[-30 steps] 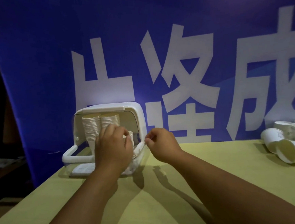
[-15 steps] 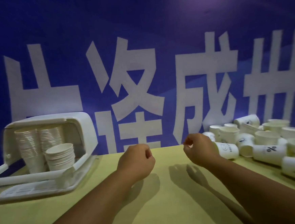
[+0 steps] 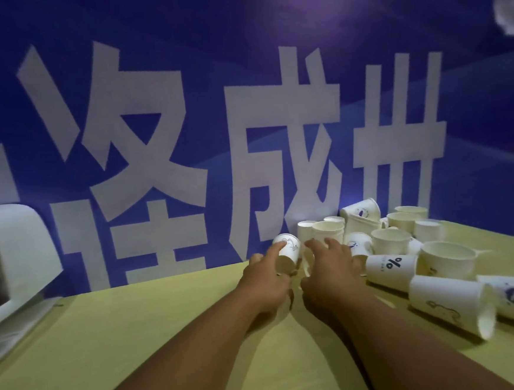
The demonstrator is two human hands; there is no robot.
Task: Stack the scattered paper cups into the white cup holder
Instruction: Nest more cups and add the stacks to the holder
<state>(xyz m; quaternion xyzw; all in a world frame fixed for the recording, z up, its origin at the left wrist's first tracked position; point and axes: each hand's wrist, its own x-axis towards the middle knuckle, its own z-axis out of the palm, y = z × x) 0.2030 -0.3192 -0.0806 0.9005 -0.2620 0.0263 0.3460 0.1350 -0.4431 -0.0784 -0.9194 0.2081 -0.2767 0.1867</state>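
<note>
Both hands have swung across the tabletop (image 3: pixel 132 343) to the pile. The left hand (image 3: pixel 265 282) has its grip round one tipped cup (image 3: pixel 288 251); the right hand (image 3: pixel 329 270) lies spread open just beside it. Many loose cups (image 3: pixel 391 241) lie right of the grip, and the holder (image 3: pixel 16 244) stands far left. By my reckoning, plenty remains.

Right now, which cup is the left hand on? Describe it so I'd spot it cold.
On the yellow table, a cup pile sits against the blue banner, right side. The tipped cup is at the pile's left edge. Unlike upright neighbours, it is tilted, held by the left hand.
</note>
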